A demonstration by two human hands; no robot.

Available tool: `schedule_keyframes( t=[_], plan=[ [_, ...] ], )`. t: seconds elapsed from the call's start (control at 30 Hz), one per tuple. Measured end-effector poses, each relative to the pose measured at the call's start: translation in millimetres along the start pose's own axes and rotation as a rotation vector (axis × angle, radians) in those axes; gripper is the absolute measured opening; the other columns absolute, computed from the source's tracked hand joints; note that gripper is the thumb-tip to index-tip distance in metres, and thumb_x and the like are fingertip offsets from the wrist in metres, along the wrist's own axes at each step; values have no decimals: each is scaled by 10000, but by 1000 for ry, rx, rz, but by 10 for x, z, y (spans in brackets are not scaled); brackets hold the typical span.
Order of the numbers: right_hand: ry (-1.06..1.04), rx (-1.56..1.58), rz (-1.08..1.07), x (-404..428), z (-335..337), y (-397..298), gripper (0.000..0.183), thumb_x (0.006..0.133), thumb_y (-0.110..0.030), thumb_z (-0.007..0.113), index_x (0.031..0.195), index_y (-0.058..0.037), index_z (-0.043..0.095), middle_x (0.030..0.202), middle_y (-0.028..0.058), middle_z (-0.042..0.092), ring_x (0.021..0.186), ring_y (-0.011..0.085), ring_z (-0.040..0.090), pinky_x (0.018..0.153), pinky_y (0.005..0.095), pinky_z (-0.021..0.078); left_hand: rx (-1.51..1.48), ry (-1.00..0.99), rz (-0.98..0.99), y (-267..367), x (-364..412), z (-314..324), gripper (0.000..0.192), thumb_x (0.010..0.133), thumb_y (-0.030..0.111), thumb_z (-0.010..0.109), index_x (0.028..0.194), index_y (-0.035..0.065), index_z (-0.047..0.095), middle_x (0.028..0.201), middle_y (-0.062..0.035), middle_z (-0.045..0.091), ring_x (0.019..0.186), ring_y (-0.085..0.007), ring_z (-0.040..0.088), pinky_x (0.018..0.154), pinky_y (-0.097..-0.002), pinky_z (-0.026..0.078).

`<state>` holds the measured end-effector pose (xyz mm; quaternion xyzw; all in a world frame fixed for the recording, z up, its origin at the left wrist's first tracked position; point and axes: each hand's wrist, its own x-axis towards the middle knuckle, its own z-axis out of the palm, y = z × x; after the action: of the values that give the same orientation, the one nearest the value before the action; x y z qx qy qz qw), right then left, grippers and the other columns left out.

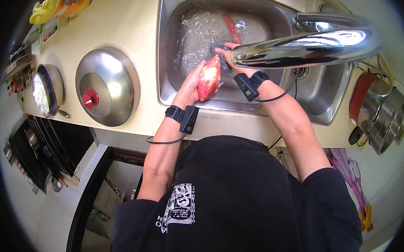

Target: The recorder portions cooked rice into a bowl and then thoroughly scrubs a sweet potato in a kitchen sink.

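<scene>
A red-skinned sweet potato [209,79], wet and shiny, lies in my left hand [191,81] above the near part of the steel sink basin [168,86]. Close beside its upper end, my right hand [232,59] has a dark grey scouring pad [225,66] in its fingers. The faucet spout partly covers that hand. A second, slimmer red sweet potato [231,27] rests in the rippling water [196,33] beyond my right hand, which hides its lower end.
The chrome faucet [305,47] arches over the sink's right side, above a smaller basin [322,94]. On the left counter stand a domed steel lid [113,77], a pot [55,84] with white contents and a yellow bottle [47,10]. Steel pots [384,111] stand at right.
</scene>
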<state>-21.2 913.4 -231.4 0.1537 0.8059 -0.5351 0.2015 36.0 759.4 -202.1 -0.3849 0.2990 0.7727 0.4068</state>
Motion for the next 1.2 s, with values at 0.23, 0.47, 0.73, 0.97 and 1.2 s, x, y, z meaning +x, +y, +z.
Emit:
schedule_keyframes(
  t=[0.23, 0.47, 0.73, 0.97, 1.2],
  plan=[
    [198, -327, 268, 235, -242, 1248, 328, 694, -226, 694, 980, -71, 664, 928, 174, 655, 896, 309, 619, 807, 353, 459, -192, -220, 132, 281, -10, 281, 677, 849, 637, 348, 1088, 27, 518, 879, -180, 622, 748, -270, 637, 586, -377, 545],
    [-101, 60, -135, -29, 38, -121, 337, 850, -238, 565, 1075, 5, 503, 946, 151, 575, 875, 243, 543, 822, 350, 417, -302, -29, 155, 72, 349, -307, 365, 839, 277, 583, 1134, 65, 555, 1079, -119, 611, 834, -278, 616, 701, -399, 538],
    [-27, 0, -79, -710, 214, 275, 322, 733, -108, 608, 1037, -24, 546, 1041, 216, 558, 1008, 373, 523, 840, 398, 429, -321, 260, 377, 33, 756, -378, 415, 930, 440, 385, 1068, 66, 501, 990, -93, 590, 895, -236, 589, 810, -429, 485],
    [-49, 804, 551, -259, 122, 596, 239, 848, -128, 542, 1063, -24, 536, 893, 78, 590, 764, 189, 565, 631, 357, 491, -159, 561, 385, -6, 573, -54, 261, 768, 81, 689, 973, 77, 528, 923, -82, 599, 884, -231, 589, 816, -473, 482],
    [46, 493, 216, 295, 211, 939, 261, 822, -120, 580, 1056, -4, 563, 941, 87, 608, 815, 165, 567, 723, 318, 464, 124, 215, 268, 96, 321, 128, 509, 639, 35, 778, 1051, -94, 508, 997, -153, 606, 809, -235, 632, 628, -368, 535]
  ],
)
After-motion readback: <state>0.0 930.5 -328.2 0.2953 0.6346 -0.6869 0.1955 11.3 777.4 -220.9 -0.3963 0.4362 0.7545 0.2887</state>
